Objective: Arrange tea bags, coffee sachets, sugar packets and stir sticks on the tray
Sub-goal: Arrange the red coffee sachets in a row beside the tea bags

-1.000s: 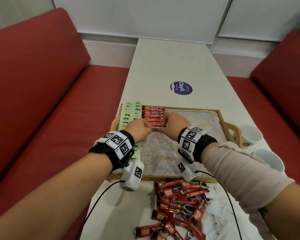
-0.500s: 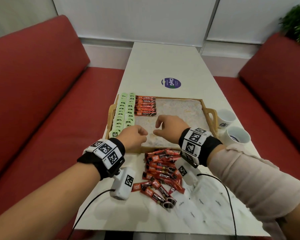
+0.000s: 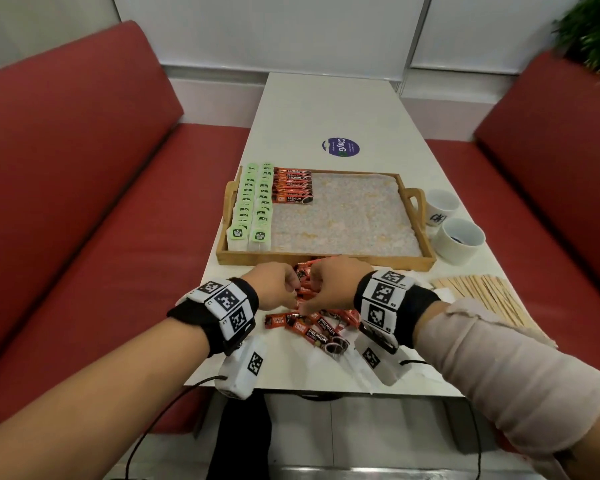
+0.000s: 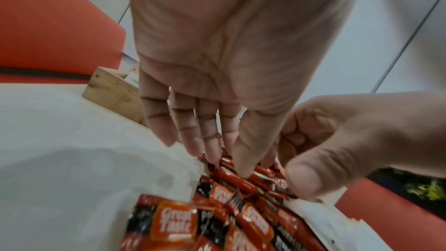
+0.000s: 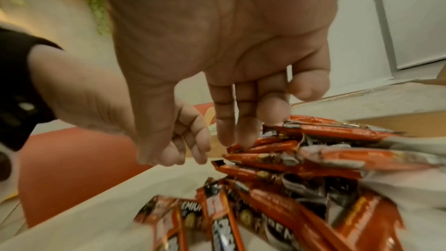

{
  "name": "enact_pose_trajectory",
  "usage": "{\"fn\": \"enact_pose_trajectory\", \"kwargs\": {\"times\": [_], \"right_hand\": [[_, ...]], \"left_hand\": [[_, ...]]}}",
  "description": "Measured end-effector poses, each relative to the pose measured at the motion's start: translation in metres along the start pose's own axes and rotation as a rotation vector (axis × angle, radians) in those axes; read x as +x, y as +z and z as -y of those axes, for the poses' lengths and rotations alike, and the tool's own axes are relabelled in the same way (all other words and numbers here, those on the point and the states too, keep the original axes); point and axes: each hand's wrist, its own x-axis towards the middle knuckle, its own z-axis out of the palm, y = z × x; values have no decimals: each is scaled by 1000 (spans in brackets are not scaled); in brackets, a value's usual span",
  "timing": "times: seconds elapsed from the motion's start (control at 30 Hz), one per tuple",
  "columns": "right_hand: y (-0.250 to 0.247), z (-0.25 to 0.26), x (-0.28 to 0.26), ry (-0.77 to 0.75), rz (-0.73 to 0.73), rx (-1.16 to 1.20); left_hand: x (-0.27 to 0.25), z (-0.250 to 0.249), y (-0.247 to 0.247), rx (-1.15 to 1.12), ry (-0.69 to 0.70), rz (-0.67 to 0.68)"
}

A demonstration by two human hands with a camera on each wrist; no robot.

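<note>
A wooden tray [image 3: 323, 259] holds two columns of green tea bags [image 3: 253, 206] at its left and a stack of red coffee sachets [image 3: 293, 187] beside them. Loose coffee sachets [image 3: 317, 327] lie piled on the table just in front of the tray. Both hands hover over this pile, close together. My left hand [image 3: 291, 285] reaches down, and its straight fingers [image 4: 212, 152] touch the top sachets [image 4: 231, 177]. My right hand [image 3: 310, 289] has two fingers [image 5: 226, 131] touching a sachet [image 5: 270, 146], with the thumb apart from them. Neither hand has lifted a sachet.
Wooden stir sticks [image 3: 482, 292] lie in a row at the right of the table. Two white cups [image 3: 459, 239] stand beside the tray's right handle. White sugar packets [image 3: 326, 363] lie under the pile near the table's front edge. Red benches flank the table.
Both hands have drawn back from the sachet stack on the tray to the loose pile in front of it. The head view has pulled back, showing the cups and stir sticks.
</note>
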Motion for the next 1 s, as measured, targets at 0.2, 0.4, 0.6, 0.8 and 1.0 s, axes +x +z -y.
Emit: {"fn": "enact_pose_trajectory", "kwargs": {"times": [0.2, 0.4, 0.6, 0.8, 1.0], "right_hand": [[24, 8, -15, 69, 40, -214], [46, 9, -24, 137, -39, -229], [48, 8, -20, 148, 9, -198], [47, 10, -9, 102, 67, -201], [46, 11, -1, 63, 82, -189]], "left_hand": [[-11, 9, 19, 159, -63, 72], [-13, 11, 35, 254, -79, 96], [-9, 10, 41, 307, -69, 57], [-8, 11, 41, 189, -53, 16], [-8, 20, 33, -40, -56, -43]]}}
